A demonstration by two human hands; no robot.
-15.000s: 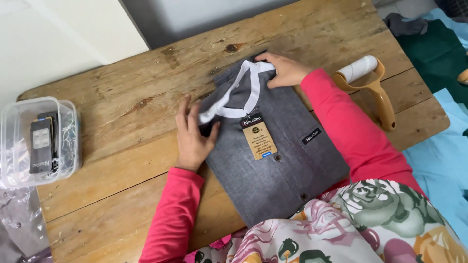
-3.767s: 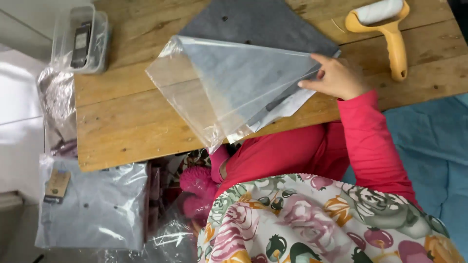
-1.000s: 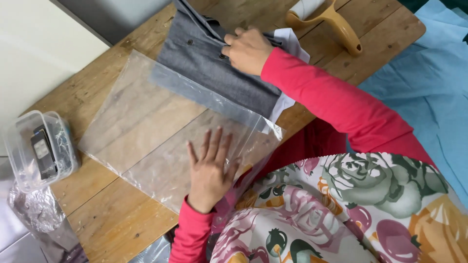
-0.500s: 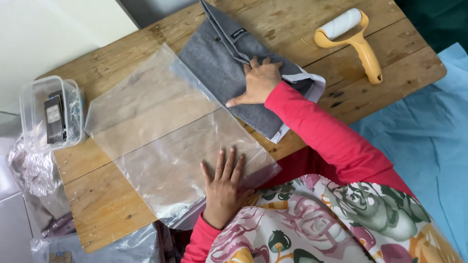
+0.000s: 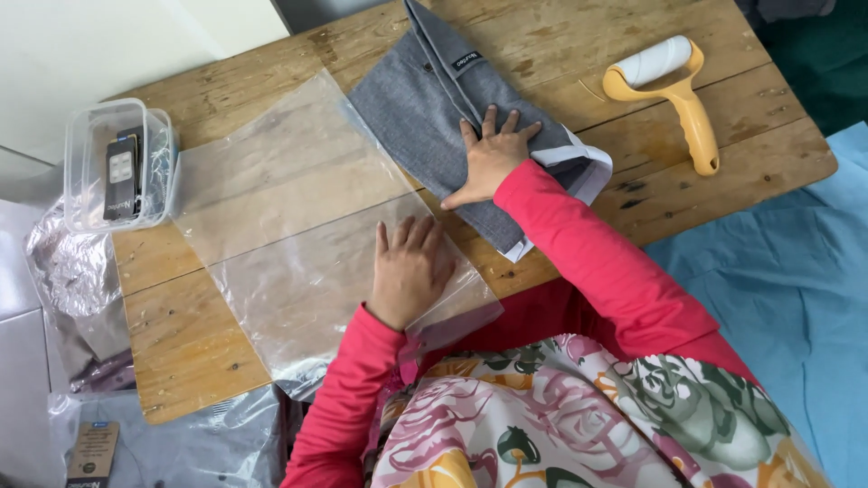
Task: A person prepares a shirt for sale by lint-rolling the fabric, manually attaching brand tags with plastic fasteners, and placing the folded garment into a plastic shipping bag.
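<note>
The left hand (image 5: 411, 269) lies flat, palm down, on the clear bag (image 5: 307, 226), with the fingers stretched and only a little apart; it holds nothing and only presses the plastic near its lower right edge. The right hand (image 5: 493, 155) is also flat and open, the fingers spread wider, and it rests on the grey shirt (image 5: 434, 108), near that end of the folded cloth where a white part shows under the grey. It grips nothing. The shirt lies tilted on the worktop (image 5: 190, 334), and its left edge is touching the right edge of the bag; I cannot tell if this edge is already inside the bag or only on top of it. The bag is spread flat across the middle of the worktop. To the right of the shirt, well apart from both hands, lies a yellow lint roller (image 5: 674, 90) with a white roll. At the left edge stands a clear plastic box (image 5: 117, 167) with dark small things inside. Below the worktop, at lower left, lies another packed bag (image 5: 181, 447) with a brown tag.
</note>
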